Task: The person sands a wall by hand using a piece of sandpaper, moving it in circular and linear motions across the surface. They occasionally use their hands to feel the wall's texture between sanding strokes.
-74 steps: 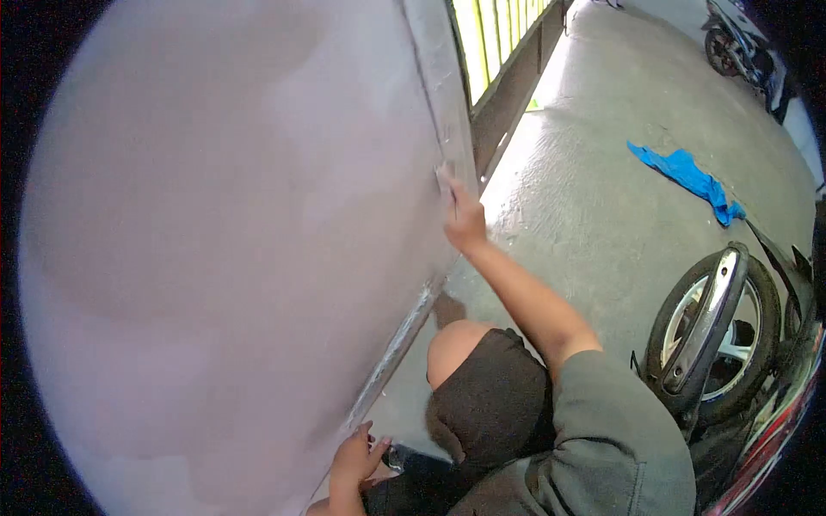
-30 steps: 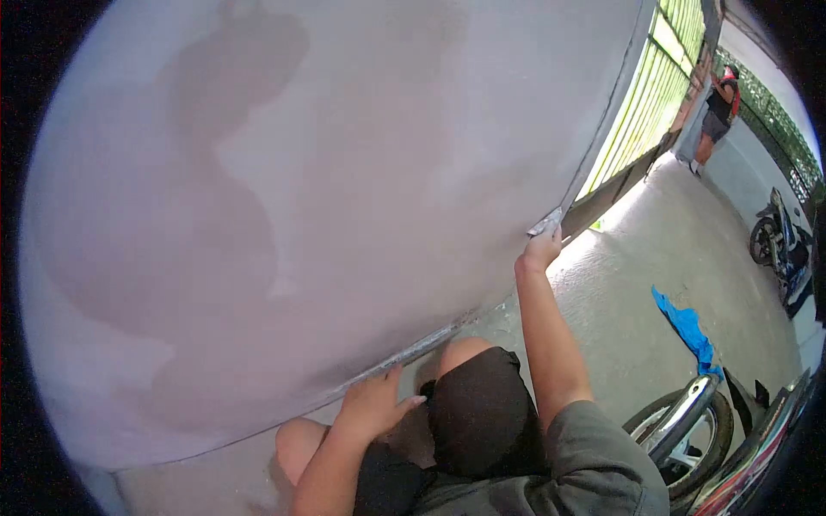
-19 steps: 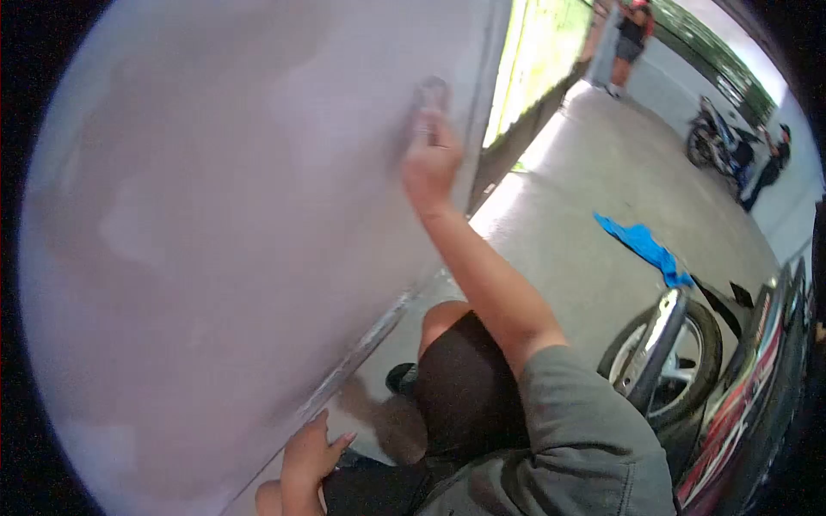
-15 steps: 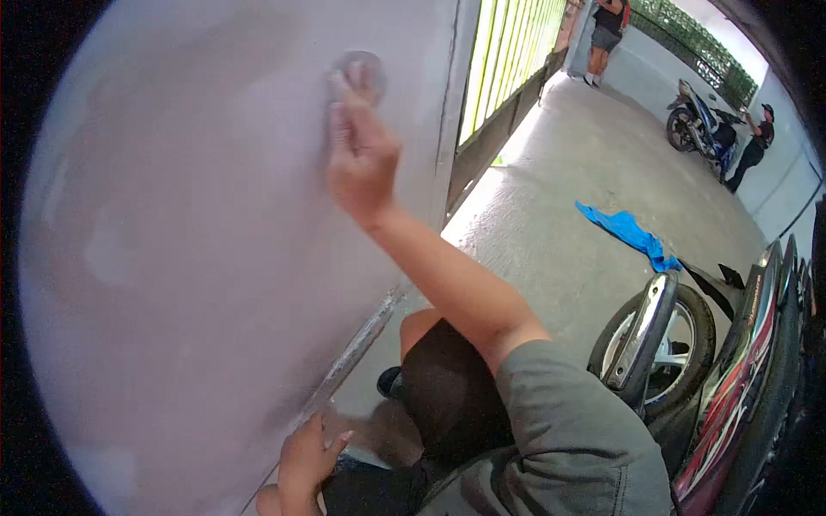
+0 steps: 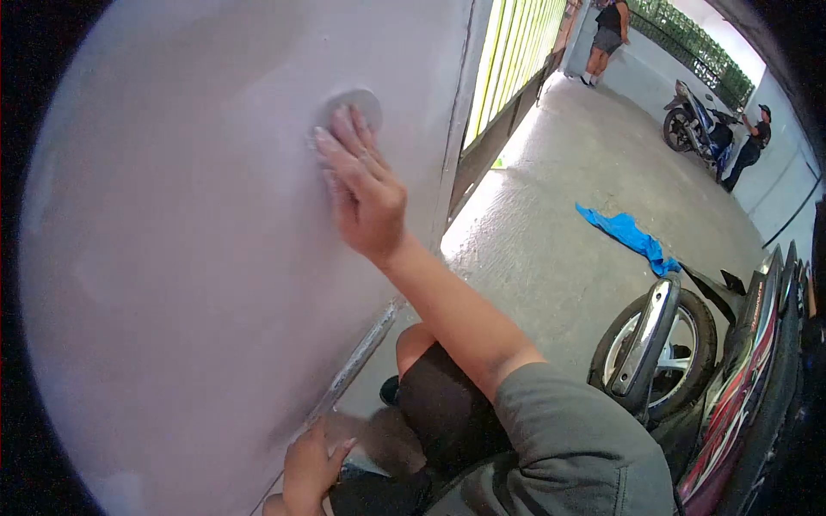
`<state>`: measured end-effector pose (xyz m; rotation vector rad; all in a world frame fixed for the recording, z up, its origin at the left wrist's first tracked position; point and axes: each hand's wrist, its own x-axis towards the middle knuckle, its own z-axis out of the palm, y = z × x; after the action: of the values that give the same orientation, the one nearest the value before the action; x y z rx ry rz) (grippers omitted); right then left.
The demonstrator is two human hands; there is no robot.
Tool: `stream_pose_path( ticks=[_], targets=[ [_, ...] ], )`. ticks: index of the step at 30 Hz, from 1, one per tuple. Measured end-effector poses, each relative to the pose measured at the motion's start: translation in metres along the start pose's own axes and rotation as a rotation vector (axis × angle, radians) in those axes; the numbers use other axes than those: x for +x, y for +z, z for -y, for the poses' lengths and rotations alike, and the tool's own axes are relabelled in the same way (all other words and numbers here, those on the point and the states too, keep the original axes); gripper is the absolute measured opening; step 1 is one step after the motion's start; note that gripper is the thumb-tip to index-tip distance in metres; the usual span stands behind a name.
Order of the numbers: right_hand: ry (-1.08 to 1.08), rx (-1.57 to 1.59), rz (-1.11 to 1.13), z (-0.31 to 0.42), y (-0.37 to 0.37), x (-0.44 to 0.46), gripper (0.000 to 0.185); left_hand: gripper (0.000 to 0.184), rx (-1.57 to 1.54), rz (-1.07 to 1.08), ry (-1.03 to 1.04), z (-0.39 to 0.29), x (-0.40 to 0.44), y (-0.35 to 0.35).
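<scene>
My right hand (image 5: 366,176) presses a round grey sanding disc (image 5: 368,105) against a pale, smooth wall (image 5: 198,258). Its fingers lie over the disc and look whitish with dust. Part of the disc is hidden beneath them. Low in the view, my left hand (image 5: 311,471) is by the wall's bottom edge, close to my knee. The thumb stands apart from the fingers, and nothing shows in that hand. Faint lighter and darker patches mark the wall's surface.
A motorbike wheel (image 5: 688,344) and dark panels with coloured stripes stand close on my right. A blue cloth (image 5: 628,230) lies on the concrete floor. Farther off are a barred gate (image 5: 512,69), a parked motorbike (image 5: 701,129) and two people.
My right hand and the disc have moved down the wall, and the fingers now lie flatter and more spread. My left hand stays at the wall's bottom edge.
</scene>
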<state>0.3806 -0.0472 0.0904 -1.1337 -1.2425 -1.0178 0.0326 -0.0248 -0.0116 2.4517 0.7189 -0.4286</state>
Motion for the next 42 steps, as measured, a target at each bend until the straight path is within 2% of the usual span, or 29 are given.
stream_pose_path(
  ticks=[3,5,6,8,9,11,12,14,16,21,24,25,27,29,30,31,32,34,35,37,40,41,42],
  targets=[
    [0.128,-0.06,-0.07,-0.024,-0.013,-0.033,0.031,0.075,0.059,-0.006,-0.072,0.014,-0.009,0.012],
    [0.569,-0.079,-0.264,-0.036,-0.019,-0.046,0.032,0.075,0.014,-0.024,-0.031,0.009,-0.012,0.013],
    [0.569,-0.088,-0.267,-0.045,-0.022,-0.056,0.032,0.076,-0.032,-0.051,-0.001,0.006,-0.013,0.013],
    [0.742,-0.15,-0.328,-0.064,-0.026,-0.075,0.039,0.076,-0.039,-0.061,0.03,0.0,-0.012,0.012],
    [0.738,-0.143,-0.331,-0.077,-0.027,-0.09,0.039,0.076,-0.053,-0.073,0.054,-0.003,-0.013,0.011],
    [1.069,-0.045,-0.415,-0.089,-0.027,-0.105,0.041,0.076,-0.031,-0.061,0.02,-0.011,-0.013,0.004],
    [1.068,-0.038,-0.411,-0.086,-0.029,-0.104,0.041,0.076,-0.009,-0.036,-0.011,-0.013,-0.014,0.003],
    [1.215,-0.021,-0.476,-0.081,-0.036,-0.105,0.042,0.075,0.0,-0.047,-0.01,-0.008,-0.017,0.007],
    [1.168,0.047,-0.498,-0.082,-0.032,-0.101,0.041,0.074,0.009,-0.062,0.002,-0.006,-0.019,0.007],
    [0.712,-0.031,-0.122,-0.034,-0.037,-0.049,0.041,0.073,-0.08,-0.07,0.026,-0.003,-0.032,0.004],
    [0.651,-0.087,-0.156,-0.044,-0.039,-0.058,0.04,0.076,-0.043,-0.091,0.025,-0.001,-0.035,0.003],
    [0.65,-0.084,-0.149,-0.055,-0.041,-0.066,0.04,0.076,-0.05,-0.091,0.022,-0.002,-0.035,0.002],
    [1.047,-0.009,-0.302,-0.084,-0.042,-0.097,0.041,0.078,-0.048,-0.101,0.039,-0.003,-0.037,-0.001],
    [1.283,-0.027,-0.415,-0.111,-0.043,-0.132,0.042,0.078,-0.064,-0.125,0.056,-0.003,-0.038,-0.002],
    [1.23,-0.236,-0.373,-0.092,-0.041,-0.124,0.044,0.078,-0.068,-0.145,0.091,-0.003,-0.04,-0.001],
    [1.228,-0.056,-0.297,-0.088,-0.042,-0.117,0.045,0.078,-0.091,-0.155,0.061,-0.002,-0.04,-0.001],
    [1.137,-0.013,-0.28,-0.073,-0.039,-0.102,0.045,0.078,-0.07,-0.145,0.069,-0.002,-0.038,-0.003],
    [0.887,-0.096,-0.146,-0.049,-0.037,-0.071,0.044,0.078,-0.047,-0.128,0.08,0.0,-0.035,-0.001],
    [0.894,-0.099,-0.143,-0.044,-0.035,-0.063,0.044,0.078,-0.039,-0.143,0.099,0.001,-0.034,0.0],
    [0.61,-0.06,-0.12,-0.042,-0.029,-0.057,0.042,0.077,-0.028,-0.156,0.11,0.001,-0.03,0.0],
    [0.585,-0.064,-0.178,-0.068,-0.029,-0.076,0.042,0.077,-0.027,-0.117,0.104,0.0,-0.023,-0.001],
    [0.696,-0.189,-0.163,-0.078,-0.035,-0.086,0.042,0.077,-0.024,-0.14,0.141,0.001,-0.022,0.001],
    [0.707,-0.182,-0.162,-0.092,-0.039,-0.103,0.042,0.077,-0.024,-0.162,0.178,0.002,-0.021,0.003]
  ],
)
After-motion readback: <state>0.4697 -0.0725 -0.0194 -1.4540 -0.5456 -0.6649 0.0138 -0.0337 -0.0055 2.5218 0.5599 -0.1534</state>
